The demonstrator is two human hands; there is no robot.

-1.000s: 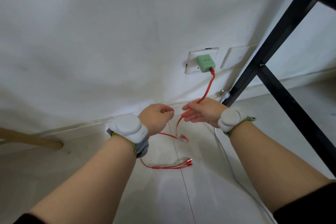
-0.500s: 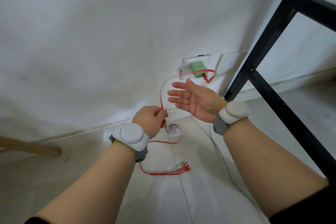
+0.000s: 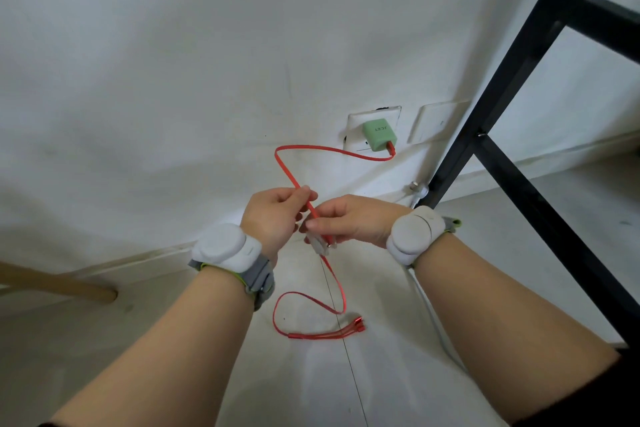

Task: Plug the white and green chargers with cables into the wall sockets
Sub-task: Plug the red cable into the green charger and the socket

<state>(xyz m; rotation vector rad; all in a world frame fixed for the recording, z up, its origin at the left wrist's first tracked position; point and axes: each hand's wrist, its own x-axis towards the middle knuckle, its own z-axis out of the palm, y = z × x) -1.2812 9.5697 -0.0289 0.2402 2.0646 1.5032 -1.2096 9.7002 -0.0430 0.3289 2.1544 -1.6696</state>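
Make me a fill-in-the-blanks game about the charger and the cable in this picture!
1. The charger plugged into the wall socket is coloured ____.
2. The left hand and the right hand both pinch a cable that is coloured ____.
3. On the floor, the cable ends in ____ connectors.
4. The metal frame to the right of the wall socket is coloured ____.
Missing words: green, red, three, black.
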